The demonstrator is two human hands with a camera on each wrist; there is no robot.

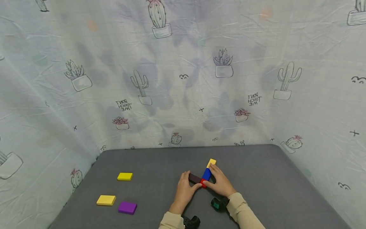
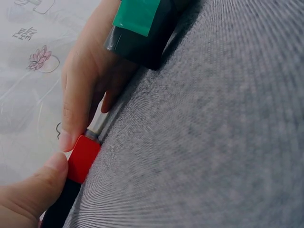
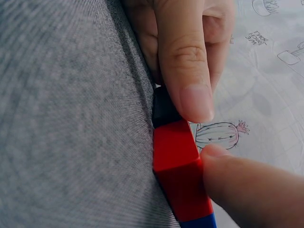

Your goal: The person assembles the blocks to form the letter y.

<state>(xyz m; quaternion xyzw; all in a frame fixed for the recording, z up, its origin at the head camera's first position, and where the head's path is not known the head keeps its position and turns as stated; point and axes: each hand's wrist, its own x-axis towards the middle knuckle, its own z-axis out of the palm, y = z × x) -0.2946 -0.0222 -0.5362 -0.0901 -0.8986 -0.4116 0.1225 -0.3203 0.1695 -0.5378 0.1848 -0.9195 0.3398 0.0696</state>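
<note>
Meeting at the red block [image 1: 202, 182], both hands work mid-table: the left hand [image 1: 184, 190] pinches the dark block [image 1: 195, 178], whose long axis runs leftward from the red. The right hand [image 1: 219, 183] lies along the red, blue [image 1: 206, 174] and yellow [image 1: 211, 163] row running away from the person, fingers pressed to its side, thumb on the red end.

A grey felt table [image 1: 271, 178] stands before a cactus-print cloth backdrop [image 1: 183, 79].
</note>
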